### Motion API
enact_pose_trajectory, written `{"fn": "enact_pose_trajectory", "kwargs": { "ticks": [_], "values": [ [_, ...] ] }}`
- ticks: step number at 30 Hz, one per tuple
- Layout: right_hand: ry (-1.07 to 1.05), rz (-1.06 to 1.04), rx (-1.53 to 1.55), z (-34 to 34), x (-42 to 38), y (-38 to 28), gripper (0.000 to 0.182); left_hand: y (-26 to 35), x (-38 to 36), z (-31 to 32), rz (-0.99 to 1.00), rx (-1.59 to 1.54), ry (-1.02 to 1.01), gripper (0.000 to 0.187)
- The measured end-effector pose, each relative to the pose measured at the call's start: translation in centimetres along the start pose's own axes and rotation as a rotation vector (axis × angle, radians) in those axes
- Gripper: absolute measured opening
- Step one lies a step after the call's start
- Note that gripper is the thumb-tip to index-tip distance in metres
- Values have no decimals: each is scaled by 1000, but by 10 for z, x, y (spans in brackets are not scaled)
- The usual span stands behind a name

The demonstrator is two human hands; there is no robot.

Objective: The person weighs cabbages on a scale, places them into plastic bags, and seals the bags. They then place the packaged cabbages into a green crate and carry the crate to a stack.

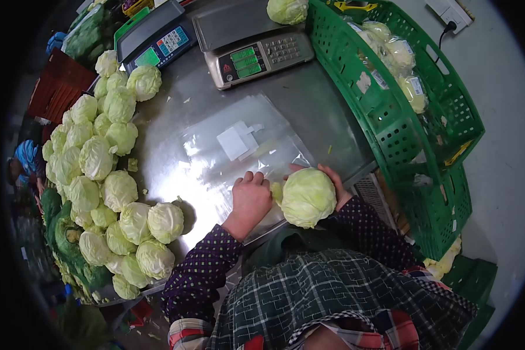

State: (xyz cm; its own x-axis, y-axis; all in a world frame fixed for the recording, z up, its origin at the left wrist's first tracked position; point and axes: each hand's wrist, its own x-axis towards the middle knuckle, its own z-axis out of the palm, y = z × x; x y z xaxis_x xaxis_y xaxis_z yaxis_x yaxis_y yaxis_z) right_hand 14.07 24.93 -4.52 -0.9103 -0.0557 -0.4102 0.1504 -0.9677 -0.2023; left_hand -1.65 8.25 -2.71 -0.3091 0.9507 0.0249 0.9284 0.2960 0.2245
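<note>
A round pale green cabbage [308,198] is held at the table's front edge, close to my body. My right hand [337,185] wraps round its far right side, with part of the fingers hidden behind it. Just left of the cabbage, my left hand [251,200] is closed, knuckles up, with a pale leaf [276,193] at its fingers, beside the head. Beyond both hands lie flat clear plastic bags [277,128], with small white paper labels [237,140] on top.
Many cabbages [97,157] are heaped along the table's left side. Two scales, one grey [256,58] and one blue [163,46], stand at the back. A green crate [379,111] at right contains wrapped, labelled cabbages [401,53]. Someone in a blue sleeve [27,154] is at far left.
</note>
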Motion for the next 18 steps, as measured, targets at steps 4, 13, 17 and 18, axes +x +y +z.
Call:
{"fn": "enact_pose_trajectory", "kwargs": {
  "ticks": [4,13,17,18],
  "values": [
    [80,-61,-329,-10,10,-15,64,15,-2,-10,-117,-40,42,65],
    [243,13,-975,14,-31,-42,80,45,6,-44,-74,-352,80,83],
    [365,-3,-981,32,-29,-49,95,50,10,-51,-90,-351,57,81],
    [318,58,-1043,40,-34,-56,93,42,14,-50,-83,-357,66,81]
  ]
}}
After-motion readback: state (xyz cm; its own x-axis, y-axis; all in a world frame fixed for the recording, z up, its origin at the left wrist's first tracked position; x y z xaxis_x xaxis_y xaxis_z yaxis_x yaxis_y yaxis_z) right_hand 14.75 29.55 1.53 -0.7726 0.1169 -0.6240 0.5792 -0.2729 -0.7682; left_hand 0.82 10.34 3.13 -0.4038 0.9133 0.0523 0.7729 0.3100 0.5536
